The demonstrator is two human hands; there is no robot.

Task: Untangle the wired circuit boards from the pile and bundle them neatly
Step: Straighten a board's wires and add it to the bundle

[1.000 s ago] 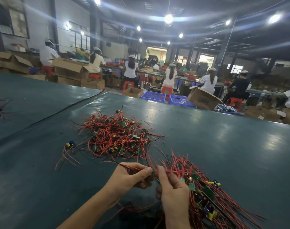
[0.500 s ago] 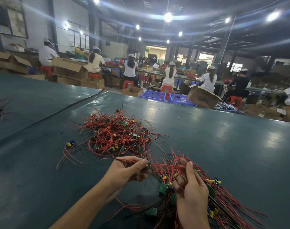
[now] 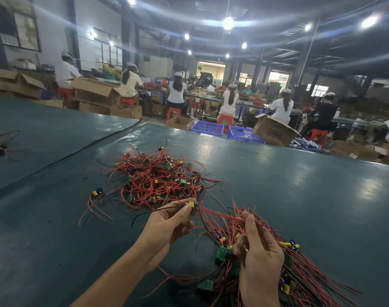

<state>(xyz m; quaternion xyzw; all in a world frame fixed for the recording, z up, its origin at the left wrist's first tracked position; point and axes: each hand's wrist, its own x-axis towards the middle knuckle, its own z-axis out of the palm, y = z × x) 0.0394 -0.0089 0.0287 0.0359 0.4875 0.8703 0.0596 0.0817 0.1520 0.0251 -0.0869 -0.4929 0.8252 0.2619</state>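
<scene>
Red wires (image 3: 222, 216) are running in a nearly straight line between the two hands, just above the dark green table (image 3: 311, 196). The left hand (image 3: 167, 227) is pinching a small circuit board (image 3: 194, 204) (green, with a yellow part on it) between thumb and fingertips, and a thin black lead is trailing back over that hand. The right hand (image 3: 259, 251) is curling its lower fingers around a bundle (image 3: 300, 273) of boards and wires, with one finger raised so that the red wires are crossing its tip. The bundle is fanning out to the right of and below that hand, lying on the table.

Just beyond the left hand, the tangled pile (image 3: 158, 178) of wired boards is lying on the table, its near edge close to the pinched board. To the left of the pile, a stray board (image 3: 96, 192) is lying apart. Far beyond both hands, workers (image 3: 177, 89) are sitting at benches among cardboard boxes (image 3: 273, 130) and blue crates (image 3: 208, 127).
</scene>
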